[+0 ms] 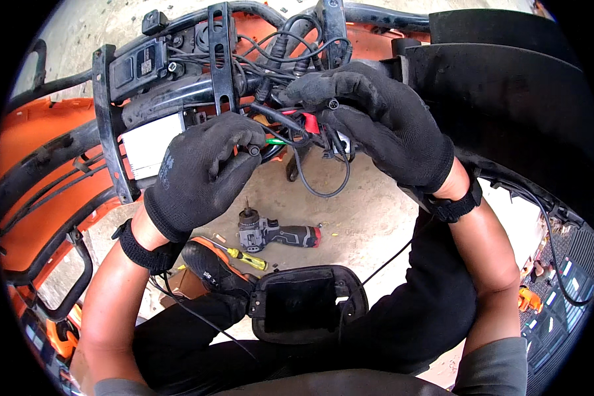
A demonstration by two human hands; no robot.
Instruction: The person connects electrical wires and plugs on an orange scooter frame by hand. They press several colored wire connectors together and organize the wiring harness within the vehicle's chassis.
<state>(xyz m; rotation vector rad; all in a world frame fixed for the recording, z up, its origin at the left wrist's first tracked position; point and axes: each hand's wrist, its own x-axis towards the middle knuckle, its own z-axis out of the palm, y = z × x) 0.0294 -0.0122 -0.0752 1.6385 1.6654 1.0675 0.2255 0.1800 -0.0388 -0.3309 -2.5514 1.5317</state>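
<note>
Beside the frame (168,101), above the floor (376,214), work on the wiring (280,49) apparently midway. Pinched in the left hand (201,171), between thumb and fingers: a left plug (254,151), black and round, end toward the camera. Held in the right hand (393,115), between thumb and forefinger: a right plug (333,104), round too, with pins showing in its face. Both grips narrow, neither hand spread wide. Plugs near each other but apart, left one lower, right one higher, not joined. Cannot tell from this view about any match between the two.

Seemingly done: both plugs picked out from the tangle and turned up to view; silver box (155,146) in place against the frame. Seemingly left: a joining of plugs, to each other or to other mates, then a tidying of the slack loop (323,196) below the wiring and of the green wire (275,141) beside the left plug. Perhaps also left: a refitting of the cover (300,303), loose between the legs. Laid by on the floor: drill (252,232) and yellow screwdriver (247,259), near the shoe (211,264).
</note>
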